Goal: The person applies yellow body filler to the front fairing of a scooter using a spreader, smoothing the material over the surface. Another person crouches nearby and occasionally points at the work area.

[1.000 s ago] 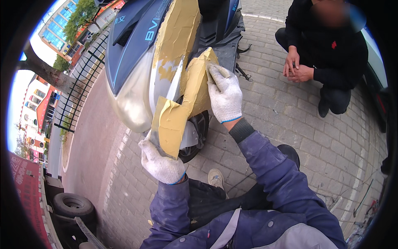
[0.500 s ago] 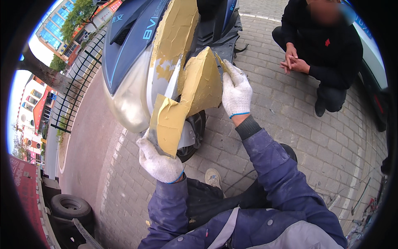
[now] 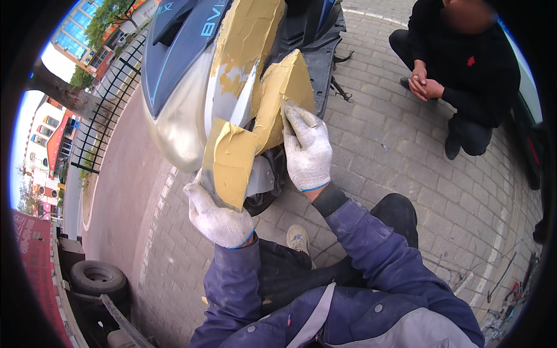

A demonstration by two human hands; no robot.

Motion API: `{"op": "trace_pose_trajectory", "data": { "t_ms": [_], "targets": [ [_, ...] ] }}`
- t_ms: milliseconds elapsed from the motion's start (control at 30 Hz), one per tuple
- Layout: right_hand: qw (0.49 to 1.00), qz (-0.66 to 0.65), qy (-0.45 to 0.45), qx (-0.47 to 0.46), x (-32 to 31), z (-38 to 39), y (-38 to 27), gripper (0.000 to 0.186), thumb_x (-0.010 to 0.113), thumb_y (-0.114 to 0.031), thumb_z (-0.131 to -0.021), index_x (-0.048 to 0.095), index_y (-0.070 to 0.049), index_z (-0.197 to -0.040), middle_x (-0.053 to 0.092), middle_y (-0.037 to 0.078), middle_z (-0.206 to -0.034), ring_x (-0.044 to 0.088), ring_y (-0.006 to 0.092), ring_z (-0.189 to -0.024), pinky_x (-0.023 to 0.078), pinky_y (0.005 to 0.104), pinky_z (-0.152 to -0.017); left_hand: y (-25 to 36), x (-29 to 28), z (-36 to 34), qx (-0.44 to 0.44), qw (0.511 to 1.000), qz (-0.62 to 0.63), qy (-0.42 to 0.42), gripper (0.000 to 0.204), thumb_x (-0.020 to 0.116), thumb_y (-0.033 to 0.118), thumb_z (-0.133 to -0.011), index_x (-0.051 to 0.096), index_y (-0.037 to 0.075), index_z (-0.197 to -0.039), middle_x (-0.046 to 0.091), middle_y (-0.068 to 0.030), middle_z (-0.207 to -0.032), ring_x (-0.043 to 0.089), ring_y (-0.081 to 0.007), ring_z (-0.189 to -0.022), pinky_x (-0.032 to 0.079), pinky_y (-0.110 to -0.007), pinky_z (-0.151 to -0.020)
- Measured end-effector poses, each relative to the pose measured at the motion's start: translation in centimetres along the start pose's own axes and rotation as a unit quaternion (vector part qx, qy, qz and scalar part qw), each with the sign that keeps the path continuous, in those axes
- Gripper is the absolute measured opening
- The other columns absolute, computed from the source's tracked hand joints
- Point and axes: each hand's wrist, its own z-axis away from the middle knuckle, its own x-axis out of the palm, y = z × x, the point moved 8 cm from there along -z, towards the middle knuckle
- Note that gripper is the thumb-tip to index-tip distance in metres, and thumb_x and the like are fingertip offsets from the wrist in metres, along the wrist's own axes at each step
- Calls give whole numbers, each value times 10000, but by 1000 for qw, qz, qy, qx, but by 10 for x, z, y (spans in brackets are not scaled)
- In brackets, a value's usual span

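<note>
A scooter with a blue and silver front (image 3: 177, 119) has yellow putty thickly spread on a long upper panel (image 3: 243, 35) and on a lower angled section (image 3: 272, 110). My left hand (image 3: 217, 217), in a white glove, grips a thin flat board (image 3: 229, 168) with a layer of the same putty on it, held before the lower section. My right hand (image 3: 306, 148), also gloved, is closed with its fingertips at that section's right edge; what is pinched in them is hidden.
A person (image 3: 464, 69) in black squats at the right beside a white vehicle (image 3: 528, 116). Grey pavers (image 3: 389, 151) lie underneath. At the left stand a black fence (image 3: 107, 110), a tree (image 3: 81, 98), and a red vehicle with a spare tyre (image 3: 98, 278).
My right hand moved outward to the right, then back left and lower onto the putty-coated section. My left hand and its board shifted slightly up and left. The squatting person's hands shifted.
</note>
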Motion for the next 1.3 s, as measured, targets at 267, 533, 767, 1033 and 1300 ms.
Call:
{"op": "trace_pose_trajectory", "data": {
  "t_ms": [267,533,767,1033,1300],
  "targets": [
    [997,-27,-78,9,4,60,-20,462,784,19,-856,778,-68,-1309,737,156,-1290,682,381,-1201,560,455,-1061,-3,6,2,1,999,8,-31,622,342,418,-1221,602,-114,-1411,722,-193,-1306,754,-272,-1144,624,-403,-985],
    [944,-206,-59,251,-57,49,1,362,661,1,-1061,704,-1,-1420,759,136,-1325,717,215,-1206,564,344,-1044,-24,-3,-1,-109,992,-16,-57,615,345,426,-1215,608,-92,-1418,734,-184,-1322,767,-265,-1130,630,-396,-935],
    [908,-316,-103,257,-87,27,-23,386,665,-2,-1062,672,31,-1446,749,157,-1367,721,214,-1209,558,345,-1050,-60,8,13,-237,962,93,-95,435,467,306,-1198,430,62,-1556,629,-159,-1455,728,-290,-1240,653,-449,-994],
    [984,-53,-150,77,-110,30,-20,337,729,38,-963,772,-30,-1290,780,189,-1201,771,346,-1082,605,380,-941,-45,3,10,-187,976,35,-103,408,442,287,-1204,610,-30,-1397,738,-169,-1289,744,-262,-1188,633,-401,-972],
    [912,-205,-118,334,-107,47,-1,288,651,-43,-1067,717,49,-1332,781,119,-1167,714,152,-1047,573,326,-938,-8,33,43,94,952,-190,-220,597,563,412,-1161,697,-149,-1313,765,-198,-1211,720,-237,-1111,555,-373,-1005]
  ]
}}
